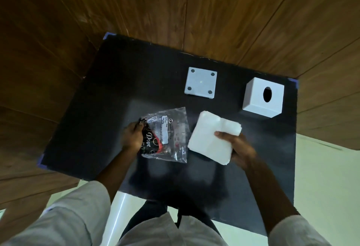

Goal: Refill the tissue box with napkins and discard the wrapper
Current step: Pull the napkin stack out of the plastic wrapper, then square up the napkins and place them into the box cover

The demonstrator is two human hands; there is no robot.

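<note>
A white stack of napkins (pixel 211 138) is held above the dark tabletop by my right hand (pixel 236 149), thumb on top and fingers beneath. To its left, my left hand (pixel 132 135) grips the left edge of a clear plastic wrapper (pixel 168 134) with black and red print; the wrapper looks flat. The white cube tissue box shell (pixel 262 97), with an oval hole on top, stands at the far right. Its square white base plate (pixel 200 83), with round pads at the corners, lies apart to the left of the shell.
The work surface is a dark mat (pixel 109 93) with blue tape at its corners, set against a wooden panelled wall (pixel 175 8). Pale floor (pixel 323 177) shows to the right and below. My light sleeves fill the bottom of the view.
</note>
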